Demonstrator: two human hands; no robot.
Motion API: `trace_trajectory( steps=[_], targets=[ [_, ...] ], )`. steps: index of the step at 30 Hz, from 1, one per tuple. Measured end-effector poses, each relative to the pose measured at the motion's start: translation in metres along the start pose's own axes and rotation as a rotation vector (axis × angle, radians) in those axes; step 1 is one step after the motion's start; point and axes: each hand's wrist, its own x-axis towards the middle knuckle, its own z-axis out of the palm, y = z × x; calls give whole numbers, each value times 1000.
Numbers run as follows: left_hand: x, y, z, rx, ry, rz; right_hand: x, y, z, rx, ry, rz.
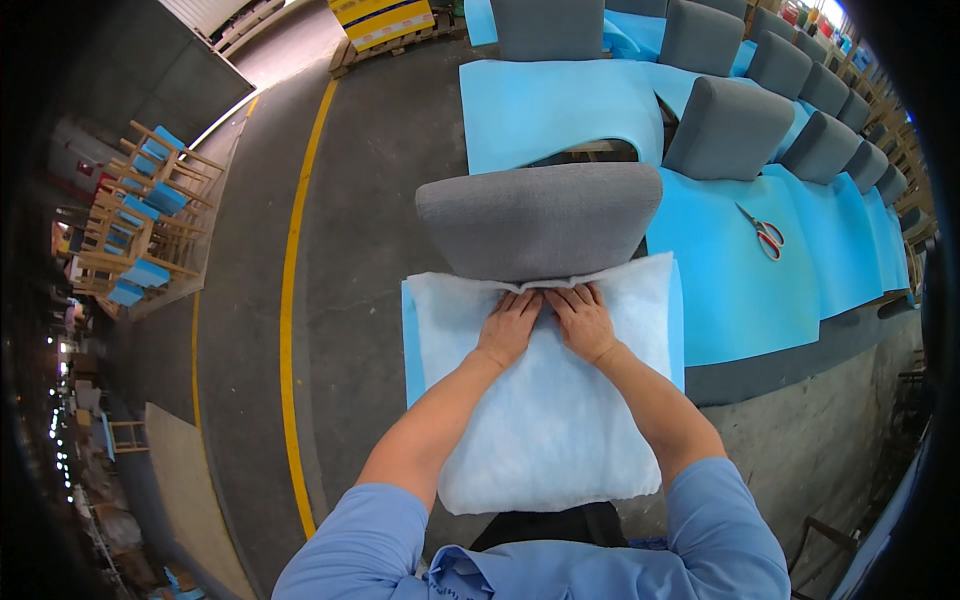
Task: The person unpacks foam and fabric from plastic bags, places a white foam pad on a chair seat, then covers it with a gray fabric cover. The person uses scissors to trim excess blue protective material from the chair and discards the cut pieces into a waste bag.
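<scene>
A sheet of white padding [540,430] lies over a blue sheet in front of my body. At its far edge stands a grey upholstered chair back [540,220]. My left hand [510,328] and my right hand [583,320] rest side by side on the padding, close against the foot of the chair back. The fingers of both hands are stretched out and press the padding's far edge, which is bunched there. Some fingertips are partly hidden in the fold. Neither hand visibly grips anything.
To the right, red-handled scissors [768,237] lie on blue sheeting [735,290]. Several more grey chair backs [730,130] stand in rows beyond. Wooden chair frames [145,220] are stacked at far left, past a yellow floor line [290,300]. Yellow boxes [385,22] sit on a pallet.
</scene>
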Motion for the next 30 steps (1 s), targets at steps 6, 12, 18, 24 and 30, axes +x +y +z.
trace_trajectory(
  steps=[6, 12, 18, 24, 30],
  targets=[
    [-13, -10, 11, -10, -49, -40, -12, 6, 20, 72, -15, 43],
    [-6, -10, 6, -57, -37, -17, -7, 8, 15, 16, 21, -18],
    [10, -16, 11, -38, -198, -104, 5, 3, 19, 19, 17, 85],
    [49, -7, -4, -74, -640, -309, 18, -6, 30, 6, -90, 297],
    [47, -2, -10, -81, -629, -321, 20, -15, 29, 21, -82, 354]
  ],
)
